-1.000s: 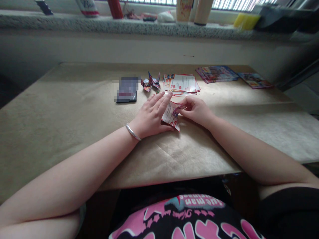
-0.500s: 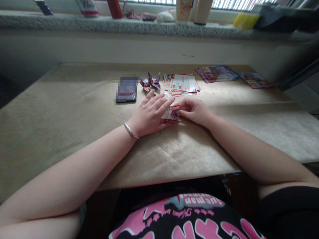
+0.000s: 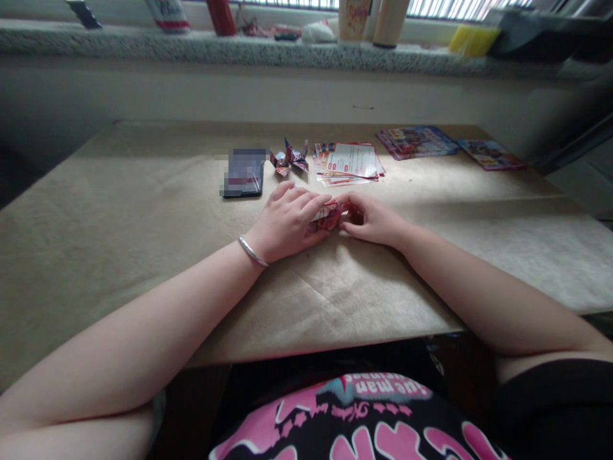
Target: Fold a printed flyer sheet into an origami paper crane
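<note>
A small sheet of printed paper (image 3: 326,220), red and white with a crease along it, lies on the table between my hands. My left hand (image 3: 292,220), with a silver bangle at its wrist, covers the paper's left part and holds it, thumb at the near edge. From the right, my right hand (image 3: 373,218) grips the paper's right end between curled fingers and thumb. Part of the paper is hidden beneath the left fingers. Just beyond the left hand stand folded paper cranes (image 3: 297,158) with pointed tips.
A dark phone (image 3: 246,172) lies left of the cranes. To their right is a stack of printed sheets (image 3: 354,161). Colourful cards (image 3: 421,140) and another pile (image 3: 492,155) lie at the back right. Bottles and a yellow object (image 3: 474,40) stand on the stone windowsill (image 3: 268,54).
The paper's near side has been folded up, so more of its red printed face shows. My left fingers have drawn closer together and lowered; the right hand has shifted slightly along the paper's edge.
</note>
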Action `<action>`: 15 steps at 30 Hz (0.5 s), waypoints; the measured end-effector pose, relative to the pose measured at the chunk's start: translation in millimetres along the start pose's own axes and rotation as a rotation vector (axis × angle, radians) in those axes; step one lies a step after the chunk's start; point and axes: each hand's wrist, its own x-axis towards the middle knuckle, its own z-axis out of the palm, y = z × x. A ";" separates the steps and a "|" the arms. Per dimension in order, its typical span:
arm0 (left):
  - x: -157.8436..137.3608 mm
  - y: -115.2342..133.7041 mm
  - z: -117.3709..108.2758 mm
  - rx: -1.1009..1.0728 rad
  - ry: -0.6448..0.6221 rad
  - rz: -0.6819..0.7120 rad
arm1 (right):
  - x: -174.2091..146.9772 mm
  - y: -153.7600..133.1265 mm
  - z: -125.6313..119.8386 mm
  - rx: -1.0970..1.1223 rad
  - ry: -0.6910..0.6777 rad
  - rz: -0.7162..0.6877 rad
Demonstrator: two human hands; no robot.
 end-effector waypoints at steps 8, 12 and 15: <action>1.9 1.2 0.9 -0.028 0.013 0.000 | 3.9 -6.0 8.2 -0.112 0.124 0.057; 3.2 4.0 -2.0 0.008 0.033 -0.018 | 3.3 -10.1 9.1 -0.156 0.200 0.008; 4.2 4.4 -2.7 -0.036 0.072 -0.020 | 3.2 -11.3 11.3 -0.095 0.217 0.017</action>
